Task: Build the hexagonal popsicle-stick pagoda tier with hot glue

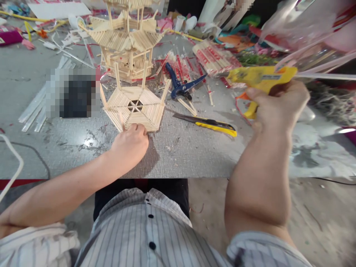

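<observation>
My left hand [130,142] is closed at the near edge of a six-sided wooden stick platform [150,120]. Its curled fingers pinch a short upright wooden stick [120,119] at the near left corner; the fingertips are partly hidden. Similar posts rise from several other corners. Off to the right, my right hand [278,102] is wrapped around the handle of a yellow hot glue gun [261,76], raised over the table. The nozzle points left, and a clear glue stick [328,76] trails from its back. The right hand is slightly blurred.
Behind the platform stands a tiered wooden stick pagoda [126,40]. A yellow utility knife [211,125] and a blue cutter tool [182,85] lie to the right. Clear glue sticks [35,107] rest at left. Packs of wooden sticks [213,57] and plastic clutter fill the back.
</observation>
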`<state>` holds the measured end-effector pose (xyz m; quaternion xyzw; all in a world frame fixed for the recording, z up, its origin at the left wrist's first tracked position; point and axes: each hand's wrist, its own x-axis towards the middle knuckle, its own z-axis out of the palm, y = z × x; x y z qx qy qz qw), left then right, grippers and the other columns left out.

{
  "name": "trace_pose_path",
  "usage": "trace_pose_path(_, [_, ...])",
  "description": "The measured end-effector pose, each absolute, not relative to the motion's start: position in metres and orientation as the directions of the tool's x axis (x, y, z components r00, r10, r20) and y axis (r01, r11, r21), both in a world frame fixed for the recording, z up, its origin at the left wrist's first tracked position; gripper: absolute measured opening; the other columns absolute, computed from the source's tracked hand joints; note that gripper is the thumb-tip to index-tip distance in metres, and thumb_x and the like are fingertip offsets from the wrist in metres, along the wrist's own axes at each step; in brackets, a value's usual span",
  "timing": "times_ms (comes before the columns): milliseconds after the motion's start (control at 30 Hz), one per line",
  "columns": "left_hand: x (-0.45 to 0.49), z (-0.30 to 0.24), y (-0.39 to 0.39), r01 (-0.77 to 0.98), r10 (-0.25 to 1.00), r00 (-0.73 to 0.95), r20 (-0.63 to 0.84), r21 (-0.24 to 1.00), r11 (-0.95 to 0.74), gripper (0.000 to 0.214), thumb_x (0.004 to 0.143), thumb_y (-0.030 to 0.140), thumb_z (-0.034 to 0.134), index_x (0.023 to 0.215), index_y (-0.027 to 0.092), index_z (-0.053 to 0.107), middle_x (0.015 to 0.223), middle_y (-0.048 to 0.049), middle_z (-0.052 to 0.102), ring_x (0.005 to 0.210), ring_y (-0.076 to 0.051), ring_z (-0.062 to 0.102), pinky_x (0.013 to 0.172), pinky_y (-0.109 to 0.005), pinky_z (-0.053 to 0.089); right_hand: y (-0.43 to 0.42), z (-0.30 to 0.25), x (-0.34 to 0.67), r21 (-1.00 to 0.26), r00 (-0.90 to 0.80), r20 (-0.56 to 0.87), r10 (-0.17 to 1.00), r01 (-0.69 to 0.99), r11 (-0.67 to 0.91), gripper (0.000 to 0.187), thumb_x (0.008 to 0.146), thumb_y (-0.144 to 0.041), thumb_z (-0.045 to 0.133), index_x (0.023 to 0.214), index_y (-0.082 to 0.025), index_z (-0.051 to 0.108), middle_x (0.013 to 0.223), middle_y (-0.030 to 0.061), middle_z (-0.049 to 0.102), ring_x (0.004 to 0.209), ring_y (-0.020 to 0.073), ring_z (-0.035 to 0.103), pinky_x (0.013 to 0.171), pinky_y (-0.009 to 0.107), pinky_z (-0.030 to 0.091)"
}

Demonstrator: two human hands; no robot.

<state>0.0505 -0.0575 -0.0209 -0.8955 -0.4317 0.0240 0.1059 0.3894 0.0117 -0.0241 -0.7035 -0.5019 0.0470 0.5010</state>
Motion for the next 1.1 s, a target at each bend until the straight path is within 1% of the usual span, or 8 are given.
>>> trace_pose_path(33, [0.050, -0.020, -0.058, 0.767, 0.778, 0.627, 0.042, -0.210, -0.607, 0.023, 0.088, 0.006, 0.047, 0.091, 0.006, 0.069, 0.093, -0.0153, 0.065, 0.088, -0.024, 0.064, 0.053, -0.027, 0.049, 0.009, -0.021, 0.379, -0.838, 0.569, 0.435, 0.698, 0.540, 0.082, 0.030, 0.068, -0.023, 0.065, 0.093, -0.018, 0.050, 0.109, 0.0166, 0.063, 0.091, 0.0233, 0.065, 0.073, 0.037, 0.051])
trace_pose_path(167, [0.050, -0.020, -0.057, 0.763, 0.772, 0.633, 0.052, -0.209, -0.611, 0.022, 0.086, 0.005, 0.048, 0.084, 0.007, 0.069, 0.088, -0.0155, 0.065, 0.086, -0.025, 0.064, 0.053, -0.028, 0.049, -0.010, -0.008, 0.335, -0.939, 0.487, 0.314, 0.815, 0.283, 0.194, 0.021, 0.052, -0.020, 0.073, 0.068, -0.018, 0.059, 0.065, 0.0014, 0.062, 0.043, 0.0103, 0.047, 0.042, 0.028, 0.038])
trace_pose_path(267, [0.051, -0.023, -0.055, 0.762, 0.760, 0.642, 0.100, -0.192, -0.618, 0.023, 0.088, 0.007, 0.047, 0.084, 0.008, 0.069, 0.090, -0.0149, 0.066, 0.088, -0.026, 0.064, 0.059, -0.031, 0.053, -0.024, -0.002, 0.315, -0.961, 0.189, 0.180, 0.965, 0.245, 0.132, 0.018, 0.058, -0.023, 0.074, 0.072, -0.017, 0.064, 0.064, 0.0007, 0.065, 0.043, 0.0110, 0.053, 0.042, 0.027, 0.042])
trace_pose_path(333, [0.051, -0.025, -0.055, 0.758, 0.755, 0.648, 0.102, -0.184, -0.626, 0.024, 0.088, 0.007, 0.045, 0.089, 0.008, 0.069, 0.097, -0.0152, 0.067, 0.092, -0.026, 0.064, 0.062, -0.033, 0.055, -0.030, 0.000, 0.310, -0.956, 0.011, 0.079, 0.997, 0.284, 0.072, 0.021, 0.058, -0.025, 0.076, 0.074, -0.016, 0.067, 0.072, 0.0031, 0.070, 0.044, 0.0104, 0.054, 0.042, 0.026, 0.044])
trace_pose_path(433, [0.051, -0.027, -0.054, 0.760, 0.760, 0.645, 0.084, -0.180, -0.625, 0.027, 0.089, 0.006, 0.043, 0.097, 0.007, 0.069, 0.106, -0.0166, 0.066, 0.094, -0.026, 0.065, 0.064, -0.033, 0.057, -0.032, -0.001, 0.305, -0.927, -0.121, -0.025, 0.992, 0.375, 0.023, 0.031, 0.053, -0.031, 0.081, 0.076, -0.016, 0.068, 0.068, 0.0039, 0.070, 0.049, 0.0116, 0.054, 0.040, 0.024, 0.043])
trace_pose_path(700, [0.052, -0.020, -0.055, 0.746, 0.755, 0.655, 0.026, -0.180, -0.641, 0.027, 0.087, 0.005, 0.044, 0.097, 0.006, 0.069, 0.104, -0.0175, 0.067, 0.097, -0.025, 0.065, 0.077, -0.035, 0.059, -0.028, -0.017, 0.301, -0.862, -0.237, 0.136, 0.962, 0.450, 0.233, 0.030, 0.060, -0.044, 0.077, 0.074, -0.020, 0.066, 0.069, 0.0019, 0.067, 0.062, 0.0153, 0.059, 0.060, 0.030, 0.051])
trace_pose_path(867, [0.051, -0.018, -0.055, 0.735, 0.744, 0.668, 0.024, -0.179, -0.654, 0.026, 0.088, 0.005, 0.044, 0.095, 0.008, 0.069, 0.097, -0.0144, 0.068, 0.094, -0.024, 0.065, 0.075, -0.033, 0.058, -0.029, -0.022, 0.304, -0.752, -0.302, 0.257, 0.918, 0.534, 0.386, 0.030, 0.068, -0.051, 0.074, 0.078, -0.023, 0.068, 0.066, 0.0001, 0.065, 0.059, 0.0159, 0.057, 0.062, 0.032, 0.053])
trace_pose_path(1100, [0.049, -0.022, -0.056, 0.707, 0.711, 0.701, 0.049, -0.169, -0.686, 0.026, 0.089, 0.007, 0.044, 0.098, 0.008, 0.069, 0.101, -0.0146, 0.067, 0.094, -0.023, 0.064, 0.074, -0.033, 0.057, -0.029, -0.026, 0.306, -0.704, -0.341, 0.299, 0.891, 0.551, 0.447, 0.035, 0.071, -0.056, 0.069, 0.083, -0.023, 0.069, 0.070, 0.0002, 0.066, 0.061, 0.0164, 0.059, 0.062, 0.032, 0.053])
